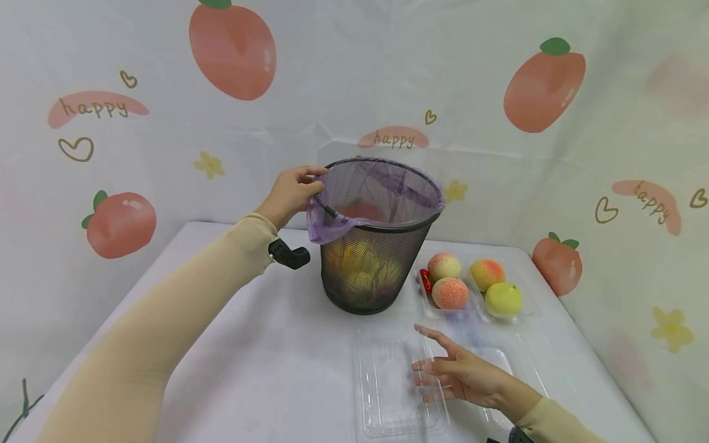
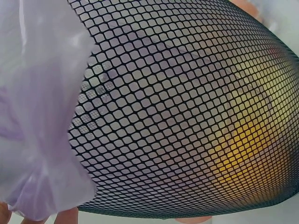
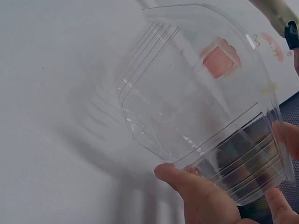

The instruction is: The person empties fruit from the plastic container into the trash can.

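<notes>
Fruits inside the mesh bin (image 1: 376,258) are blurred. The left hand (image 1: 290,195) pinches its purple liner (image 1: 324,224). Beyond the relaxed, spread right hand (image 1: 460,372), touching a clear tray (image 1: 388,394), lie four fruits (image 1: 450,293).

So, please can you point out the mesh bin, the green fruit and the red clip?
mesh bin (image 1: 382,271), head view, front wall.
green fruit (image 1: 503,299), head view, its middle.
red clip (image 1: 425,281), head view, its body.

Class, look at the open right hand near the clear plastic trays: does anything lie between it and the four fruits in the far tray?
Nothing visible blocks it. The right hand rests among empty clear trays; only low tray rims and bare table separate it from the fruits.
</notes>
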`<state>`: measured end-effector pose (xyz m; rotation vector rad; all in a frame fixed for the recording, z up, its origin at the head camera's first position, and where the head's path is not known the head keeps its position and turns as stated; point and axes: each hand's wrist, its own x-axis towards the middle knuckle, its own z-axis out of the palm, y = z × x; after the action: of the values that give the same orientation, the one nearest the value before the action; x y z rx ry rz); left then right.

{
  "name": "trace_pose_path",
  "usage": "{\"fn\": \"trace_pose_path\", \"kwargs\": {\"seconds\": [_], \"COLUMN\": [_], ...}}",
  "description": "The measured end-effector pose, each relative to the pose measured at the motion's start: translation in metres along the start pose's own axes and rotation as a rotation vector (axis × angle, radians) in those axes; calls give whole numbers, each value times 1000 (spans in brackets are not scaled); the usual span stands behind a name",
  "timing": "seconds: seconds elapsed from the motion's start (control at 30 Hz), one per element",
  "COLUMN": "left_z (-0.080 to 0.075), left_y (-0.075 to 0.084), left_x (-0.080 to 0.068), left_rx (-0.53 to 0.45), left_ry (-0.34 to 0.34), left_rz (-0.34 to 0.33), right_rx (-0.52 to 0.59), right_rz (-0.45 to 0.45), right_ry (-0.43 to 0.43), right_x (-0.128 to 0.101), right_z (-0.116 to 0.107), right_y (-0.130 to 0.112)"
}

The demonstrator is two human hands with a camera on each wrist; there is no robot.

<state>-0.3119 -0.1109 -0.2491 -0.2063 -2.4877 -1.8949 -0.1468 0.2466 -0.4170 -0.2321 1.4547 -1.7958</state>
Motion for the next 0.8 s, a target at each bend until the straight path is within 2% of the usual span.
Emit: {"fn": "trace_pose_path", "kwargs": {"seconds": [0.27, 0.8], "left_z": [0, 0], "left_y": [-1, -2], "left_x": [1, 1], "left_rx": [1, 9], "left_ry": [4, 6], "left_rz": [7, 13], "right_rx": [18, 0], "right_rz": [31, 42], "right_ry": [30, -29], "right_x": [0, -2], "right_z": [0, -6], "right_y": [3, 0]}}
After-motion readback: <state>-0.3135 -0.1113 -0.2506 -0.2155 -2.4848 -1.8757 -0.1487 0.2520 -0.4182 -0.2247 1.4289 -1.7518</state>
